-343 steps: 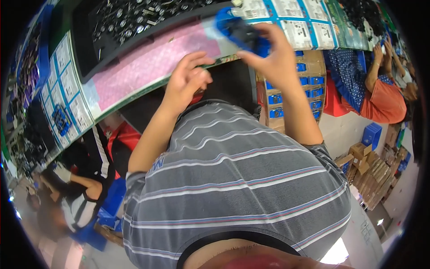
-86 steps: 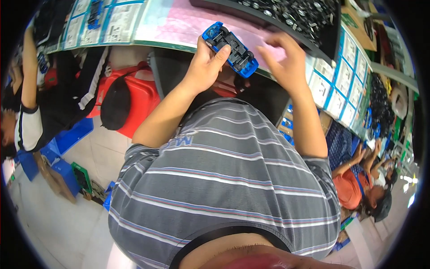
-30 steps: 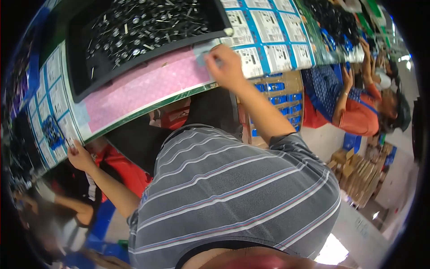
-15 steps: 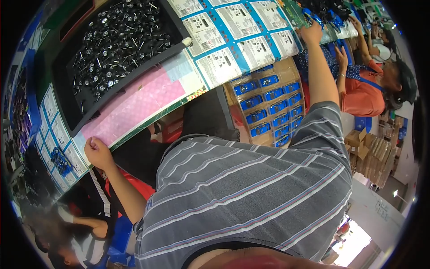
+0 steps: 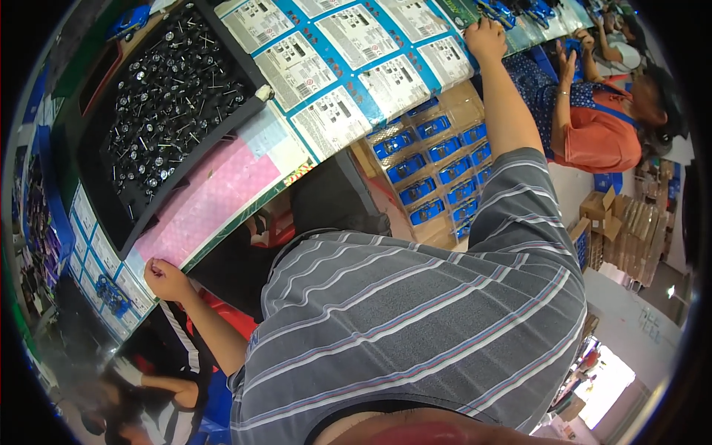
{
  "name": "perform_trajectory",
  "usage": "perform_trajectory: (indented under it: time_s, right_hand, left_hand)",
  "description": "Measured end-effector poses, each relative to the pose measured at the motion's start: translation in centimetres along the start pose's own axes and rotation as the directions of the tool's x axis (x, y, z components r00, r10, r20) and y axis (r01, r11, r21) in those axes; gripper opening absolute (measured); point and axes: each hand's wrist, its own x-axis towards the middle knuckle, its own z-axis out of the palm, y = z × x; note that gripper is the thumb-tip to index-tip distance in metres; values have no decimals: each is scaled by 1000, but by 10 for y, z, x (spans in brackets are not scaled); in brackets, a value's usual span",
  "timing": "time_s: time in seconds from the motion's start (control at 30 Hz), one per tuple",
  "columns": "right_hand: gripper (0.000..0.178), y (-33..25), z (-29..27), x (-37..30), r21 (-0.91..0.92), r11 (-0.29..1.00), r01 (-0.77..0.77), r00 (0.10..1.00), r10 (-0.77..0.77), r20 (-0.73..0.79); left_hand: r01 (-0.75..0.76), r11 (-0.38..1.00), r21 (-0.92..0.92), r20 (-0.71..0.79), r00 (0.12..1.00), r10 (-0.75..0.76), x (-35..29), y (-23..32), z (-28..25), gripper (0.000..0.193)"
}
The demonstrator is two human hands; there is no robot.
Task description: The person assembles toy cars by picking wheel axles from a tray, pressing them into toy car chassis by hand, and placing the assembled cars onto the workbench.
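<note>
My left hand is closed, its fingers curled at the table's front edge beside the pink sheet. Whatever it may hold is too small to make out. My right arm reaches far out to the right. At its end my right hand is closed, fingers bent, over the edge of the printed card sheets. Right by those fingertips lies a blue toy car; whether they grip it is hidden. A black tray holding many small wheels on metal axles stands between my hands.
Below the table edge on the right, a cardboard box holds rows of blue toy cars. A co-worker in an orange top handles something blue at the far right. Another person sits at lower left. Stacked cartons stand behind.
My right hand has shifted left and slightly away, and the blue car by it now sits beyond the fingertips. My left hand is slightly lower in the picture, still curled. The whole view has turned somewhat.
</note>
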Motion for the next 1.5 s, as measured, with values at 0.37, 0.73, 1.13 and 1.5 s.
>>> perform_trajectory:
  time_s: [0.37,0.73,1.13,1.5]
  right_hand:
    - [53,-35,-15,-54,51,999,-5,1000,4,16]
    - [60,-53,-18,-109,170,984,-48,999,50,-8]
    - [55,-97,-56,-121,31,987,-156,963,145,225]
    - [58,-130,-73,-123,32,953,-302,945,295,139]
  left_hand:
    - [20,997,-77,-81,996,-26,-5,-1,3,25]
    - [-34,993,-114,-116,993,21,-4,-7,5,25]
    - [-117,976,-186,-192,978,81,-5,0,1,21]
    - [-38,987,-153,-180,984,10,-10,-2,3,23]
